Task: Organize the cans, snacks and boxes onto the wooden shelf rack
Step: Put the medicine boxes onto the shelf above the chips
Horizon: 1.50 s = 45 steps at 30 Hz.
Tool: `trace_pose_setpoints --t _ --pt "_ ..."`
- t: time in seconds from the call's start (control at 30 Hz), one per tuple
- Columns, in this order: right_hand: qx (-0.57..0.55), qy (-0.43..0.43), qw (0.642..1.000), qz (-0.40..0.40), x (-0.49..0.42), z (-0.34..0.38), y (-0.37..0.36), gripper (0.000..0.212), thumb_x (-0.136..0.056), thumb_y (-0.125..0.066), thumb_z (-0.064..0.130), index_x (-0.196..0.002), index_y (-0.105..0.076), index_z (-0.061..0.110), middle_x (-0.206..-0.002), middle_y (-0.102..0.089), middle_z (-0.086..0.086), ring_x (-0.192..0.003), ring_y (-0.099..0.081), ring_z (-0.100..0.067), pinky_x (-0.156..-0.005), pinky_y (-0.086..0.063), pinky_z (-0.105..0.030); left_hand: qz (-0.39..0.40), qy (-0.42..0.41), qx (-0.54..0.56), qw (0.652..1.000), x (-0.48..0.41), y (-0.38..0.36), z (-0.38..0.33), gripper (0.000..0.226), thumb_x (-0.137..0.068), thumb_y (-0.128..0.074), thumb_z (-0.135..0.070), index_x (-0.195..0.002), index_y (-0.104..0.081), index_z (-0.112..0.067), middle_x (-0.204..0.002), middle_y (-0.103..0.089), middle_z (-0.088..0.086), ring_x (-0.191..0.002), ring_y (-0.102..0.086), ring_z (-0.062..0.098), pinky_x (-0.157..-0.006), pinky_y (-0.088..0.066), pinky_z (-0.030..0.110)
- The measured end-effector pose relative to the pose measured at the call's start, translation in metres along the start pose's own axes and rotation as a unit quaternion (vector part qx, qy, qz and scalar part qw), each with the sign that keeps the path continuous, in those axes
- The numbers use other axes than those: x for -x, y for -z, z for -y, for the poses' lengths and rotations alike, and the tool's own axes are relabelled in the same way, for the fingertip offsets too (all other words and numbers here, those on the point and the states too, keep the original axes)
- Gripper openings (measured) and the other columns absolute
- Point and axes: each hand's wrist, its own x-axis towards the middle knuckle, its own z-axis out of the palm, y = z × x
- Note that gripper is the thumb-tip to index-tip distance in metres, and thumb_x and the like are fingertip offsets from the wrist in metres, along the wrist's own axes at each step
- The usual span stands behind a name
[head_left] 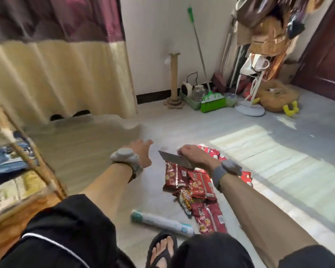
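Right hand [193, 156]: fingers curled over the top edge of a flat packet [174, 158], which it holds just above the pile with the dull back face showing.
Left hand [142, 151]: fingers spread and straight, holding nothing, stretched over bare floor [104, 144] left of the pile.
Snack packets [191, 185]: a loose, overlapping red heap on the floor, under and beside the right forearm.
Tube can [161, 222]: lying on its side near the sandalled foot [162, 246].
Wooden shelf rack [37, 167]: at the far left, blurred, with blue goods already on one level.
Slip risk: the packet is gripped by one edge only, so a quick swing towards the rack could let it slide out.
Roll risk: a nudge from the foot or knee would probably send the can rolling.
Crush risk: shifting weight forward could flatten packets.
Edges: the rack's slanted posts stand close to the left knee, and an arm carrying goods could clip them.
Open room: bare floor between pile and rack gives a free path.
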Motion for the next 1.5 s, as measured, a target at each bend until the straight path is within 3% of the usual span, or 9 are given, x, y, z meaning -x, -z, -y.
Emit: trace_pose_setpoints --t 0.23,0.37,0.53,0.7,1.0,1.1,1.2,1.33,1.5 --pt "-0.139 0.028 0.985 0.099 0.008 0.098 -0.033 0.032 -0.098 -0.051 0.035 -0.111 -0.064 0.008 -0.092 -0.06 -0.011 -0.069 -0.052 -0.018 -0.056 -0.041 -0.026 -0.02 0.118 0.153 0.981 0.083 0.029 0.082 0.053 -0.095 -0.058 -0.034 -0.144 -0.041 -0.02 -0.133 -0.058 0.006 -0.115 -0.06 0.028 -0.088 -0.047 0.034" --pt "-0.148 0.072 0.973 0.162 0.014 0.131 -0.063 0.035 -0.099 -0.054 0.037 -0.123 -0.063 0.012 -0.1 -0.064 -0.014 -0.078 -0.057 -0.022 -0.064 -0.044 -0.028 -0.016 0.244 0.33 0.912 0.129 0.029 0.114 0.044 -0.107 -0.028 -0.037 -0.134 -0.05 -0.01 -0.125 -0.066 0.011 -0.102 -0.066 0.029 -0.085 -0.053 0.038" --pt "-0.097 0.134 0.964 0.209 0.016 0.156 -0.089 0.027 -0.093 -0.07 0.028 -0.111 -0.07 0.009 -0.114 -0.065 -0.014 -0.093 -0.058 -0.024 -0.08 -0.048 -0.035 0.016 0.294 0.517 0.804 0.158 0.024 0.145 0.083 -0.09 -0.019 -0.08 -0.11 -0.067 -0.015 -0.084 -0.078 0.002 -0.083 -0.071 0.02 -0.083 -0.05 0.033" --pt "-0.052 0.158 0.964 0.207 0.015 0.171 -0.128 0.034 -0.085 -0.079 0.023 -0.113 -0.068 0.007 -0.111 -0.069 -0.013 -0.089 -0.06 -0.019 -0.072 -0.049 -0.03 0.041 0.306 0.544 0.78 0.16 0.004 0.18 0.039 -0.092 -0.057 -0.049 -0.113 -0.065 -0.017 -0.087 -0.078 0.001 -0.074 -0.068 0.015 -0.067 -0.049 0.025" --pt "0.078 0.158 0.945 0.276 -0.01 0.223 -0.233 0.054 -0.077 -0.084 0.028 -0.122 -0.054 0.024 -0.126 -0.061 -0.004 -0.107 -0.058 -0.017 -0.093 -0.051 -0.034 0.015 0.362 0.563 0.743 0.185 -0.036 0.277 0.027 -0.097 -0.051 -0.029 -0.109 -0.064 -0.008 -0.08 -0.071 0.006 -0.06 -0.059 0.015 -0.058 -0.047 0.024" --pt "0.122 0.171 0.949 0.237 -0.017 0.241 -0.268 0.054 -0.076 -0.083 0.037 -0.121 -0.055 0.026 -0.123 -0.062 0.001 -0.105 -0.06 -0.015 -0.083 -0.052 -0.029 0.012 0.359 0.52 0.775 0.197 -0.048 0.305 0.036 -0.105 -0.041 -0.029 -0.129 -0.057 -0.007 -0.098 -0.071 0.009 -0.077 -0.067 0.022 -0.063 -0.054 0.031" --pt "0.158 0.198 0.958 0.132 -0.021 0.248 -0.297 0.053 -0.083 -0.076 0.047 -0.125 -0.054 0.023 -0.12 -0.063 0.002 -0.102 -0.062 -0.016 -0.083 -0.056 -0.032 0.002 0.354 0.34 0.871 0.2 -0.068 0.324 0.037 -0.105 -0.037 -0.021 -0.136 -0.05 -0.006 -0.132 -0.06 0.016 -0.12 -0.057 0.032 -0.098 -0.045 0.037" --pt "0.194 0.203 0.959 0.037 -0.035 0.259 -0.336 0.066 -0.086 -0.059 0.07 -0.129 -0.046 0.021 -0.121 -0.06 -0.004 -0.101 -0.065 -0.026 -0.077 -0.059 -0.039 0.047 0.319 0.249 0.913 0.189 -0.095 0.345 0.057 -0.096 -0.058 -0.032 -0.147 -0.041 -0.016 -0.141 -0.052 0.012 -0.127 -0.052 0.031 -0.104 -0.041 0.038" --pt "0.216 0.199 0.955 -0.025 -0.058 0.273 -0.372 0.046 -0.096 -0.056 0.052 -0.128 -0.042 0.022 -0.12 -0.058 -0.013 -0.103 -0.063 -0.033 -0.083 -0.059 -0.048 0.055 0.258 0.159 0.951 0.17 -0.107 0.357 0.083 -0.095 -0.054 -0.028 -0.159 -0.002 -0.027 -0.156 -0.034 0.012 -0.134 -0.044 0.035 -0.104 -0.042 0.041"
